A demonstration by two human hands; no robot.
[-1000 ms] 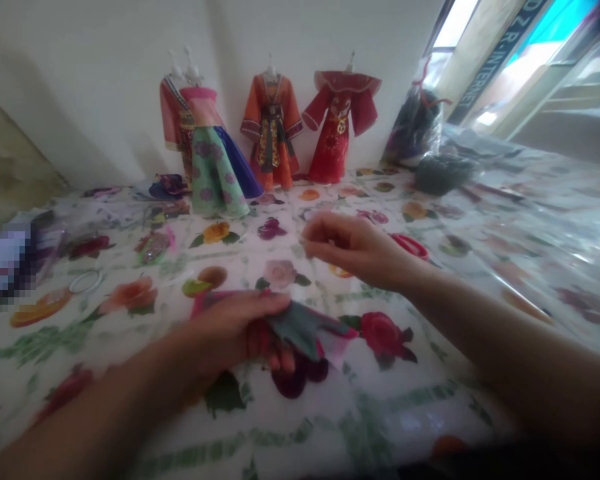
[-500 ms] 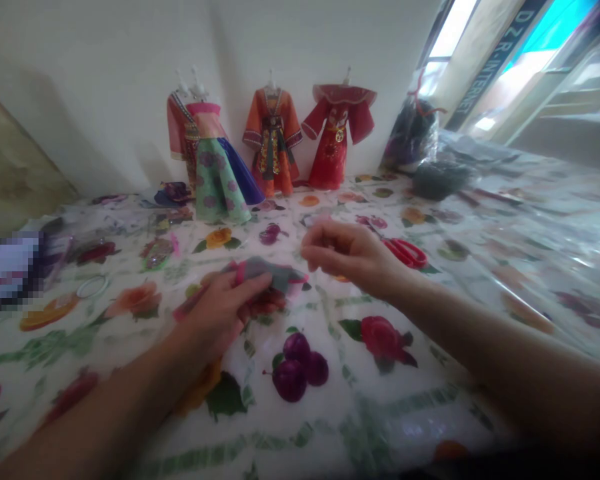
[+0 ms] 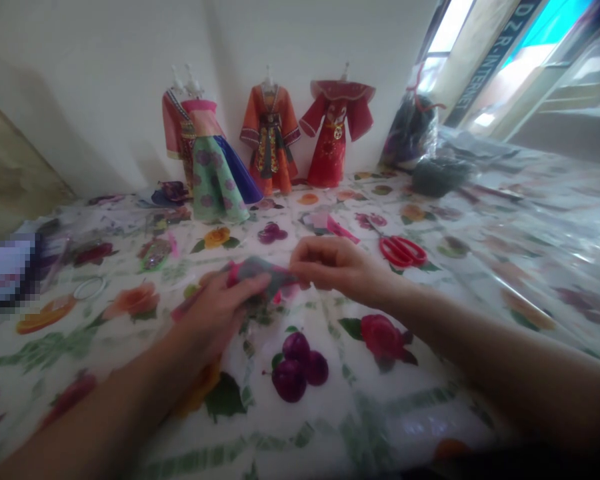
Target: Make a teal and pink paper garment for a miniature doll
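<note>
Cloth [image 3: 253, 268], grey with pink edges, is left of the scissors [image 3: 401, 249] and slightly nearer the person, held between both hands. Below it the desk [image 3: 300, 440] has a cover printed with fruit and flowers.

At the far left, well apart from the scissors, lies an item [image 3: 5, 270] masked by pixels. Next, left of the scissors and a little nearer, is a pale ring [image 3: 75, 291], then a green-edged packet [image 3: 155, 255] about level with them. Left of and beyond the scissors stand a pink dress [image 3: 171, 127] and, partly in front of it, a green dress [image 3: 213, 180].

The left hand [image 3: 220, 300], left of the scissors and nearer, has its grip clamped on the cloth, thumb on top. An orange dress [image 3: 270, 133] stands left of and beyond the scissors. The right hand [image 3: 333, 263], just left of the scissors, has its grip together on the cloth's right tip. A red dress [image 3: 333, 140] stands farther off than the scissors, left of them; a pink scrap [image 3: 341, 229] lies near their left. Beyond the scissors sits a bag [image 3: 414, 130] with a red tie; beyond and right, a dark bundle [image 3: 437, 177].
</note>
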